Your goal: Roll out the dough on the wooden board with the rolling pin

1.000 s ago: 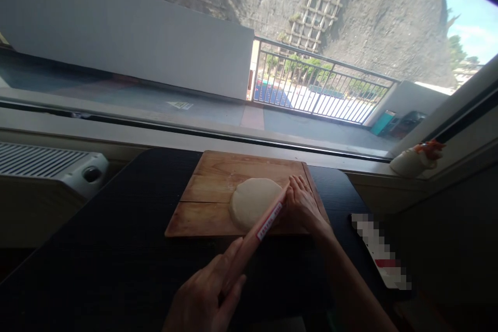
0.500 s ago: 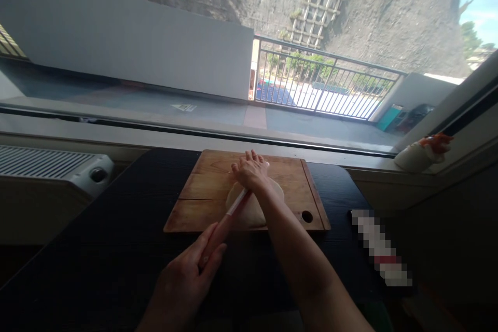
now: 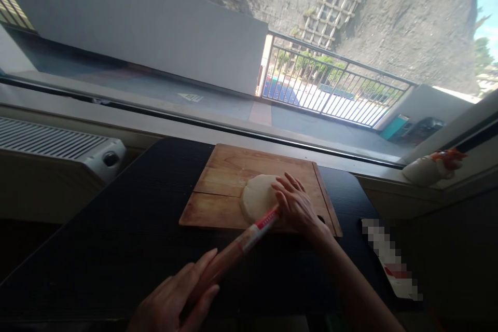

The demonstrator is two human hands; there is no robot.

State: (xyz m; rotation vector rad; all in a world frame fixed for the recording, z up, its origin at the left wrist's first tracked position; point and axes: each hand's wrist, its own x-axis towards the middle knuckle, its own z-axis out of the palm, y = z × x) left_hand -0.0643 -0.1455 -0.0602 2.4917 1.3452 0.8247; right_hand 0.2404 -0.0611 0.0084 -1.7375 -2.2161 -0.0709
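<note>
A round, pale piece of dough (image 3: 259,198) lies flat on a wooden cutting board (image 3: 218,166). A long wooden rolling pin (image 3: 229,257) with a red and white label runs slantwise over the front edge of the board. My left hand (image 3: 175,290) is wrapped round its near end. At the far end my right hand (image 3: 298,205) has its palm on the pin, with the fingers stretched forward and apart over the right side of the dough. The pin's tip is hidden under that palm.
The board rests on a black table (image 3: 128,223) against a window sill. A long, blurred-out object (image 3: 391,259) lies at the table's right edge. A white radiator (image 3: 93,150) stands left, and a white pot (image 3: 426,170) with orange on top sits on the sill.
The pin has come back towards me and right, off the middle of the dough. My right hand has moved right and nearer, uncovering most of the dough. The view has shifted slightly.
</note>
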